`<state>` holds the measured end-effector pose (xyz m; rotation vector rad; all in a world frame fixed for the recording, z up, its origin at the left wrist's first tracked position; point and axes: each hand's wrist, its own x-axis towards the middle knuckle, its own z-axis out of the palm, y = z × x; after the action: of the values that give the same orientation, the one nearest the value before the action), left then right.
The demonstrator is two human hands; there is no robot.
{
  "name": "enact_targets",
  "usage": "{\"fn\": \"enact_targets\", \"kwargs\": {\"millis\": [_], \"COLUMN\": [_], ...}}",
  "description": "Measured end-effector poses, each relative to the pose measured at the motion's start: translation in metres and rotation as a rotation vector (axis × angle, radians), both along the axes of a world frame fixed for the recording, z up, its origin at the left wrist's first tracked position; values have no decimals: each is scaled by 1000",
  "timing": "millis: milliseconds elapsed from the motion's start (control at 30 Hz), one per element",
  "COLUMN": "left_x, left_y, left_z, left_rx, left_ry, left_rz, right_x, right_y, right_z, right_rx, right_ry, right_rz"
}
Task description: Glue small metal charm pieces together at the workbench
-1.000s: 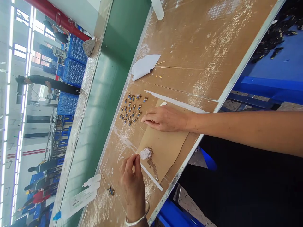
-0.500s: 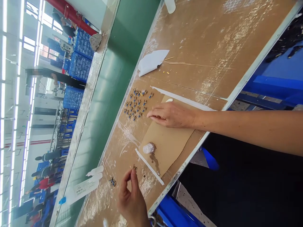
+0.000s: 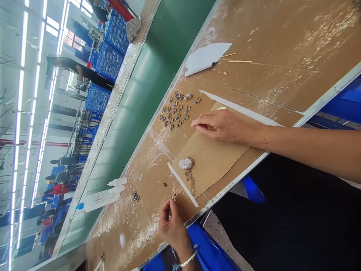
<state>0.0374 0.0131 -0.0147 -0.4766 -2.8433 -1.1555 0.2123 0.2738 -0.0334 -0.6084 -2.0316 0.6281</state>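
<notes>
My left hand, with a bangle on its wrist, pinches a small gold-and-dark metal charm between thumb and fingertips, just above the table. My right hand is held over a tan cardboard sheet, fingers loosely curved and thumb apart, with nothing visible in it. Beyond its fingertips, several small blue-and-gold charms lie spread out in loose rows. A small pile of similar charms lies beyond my left hand. On the cardboard stands a small whitish cup beside a wet brown stain.
White tape strips edge the cardboard. A white paper piece and thin wooden sticks lie past the charms. White plastic bottles lie towards the green belt. Blue crates and other people are in the background.
The view has shifted and turned. My left hand has drawn back nearer the table's front edge with the charm still pinched. My right hand stays over the cardboard, its thumb slightly more apart.
</notes>
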Motion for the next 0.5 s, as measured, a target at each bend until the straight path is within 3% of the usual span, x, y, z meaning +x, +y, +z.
{"fn": "enact_targets", "kwargs": {"millis": [500], "left_x": [-4], "left_y": [2], "left_z": [-1], "left_rx": [-107], "left_ry": [65], "left_rz": [-52], "right_x": [1], "right_y": [0], "right_z": [1], "right_rx": [-9], "right_ry": [0], "right_rz": [6]}}
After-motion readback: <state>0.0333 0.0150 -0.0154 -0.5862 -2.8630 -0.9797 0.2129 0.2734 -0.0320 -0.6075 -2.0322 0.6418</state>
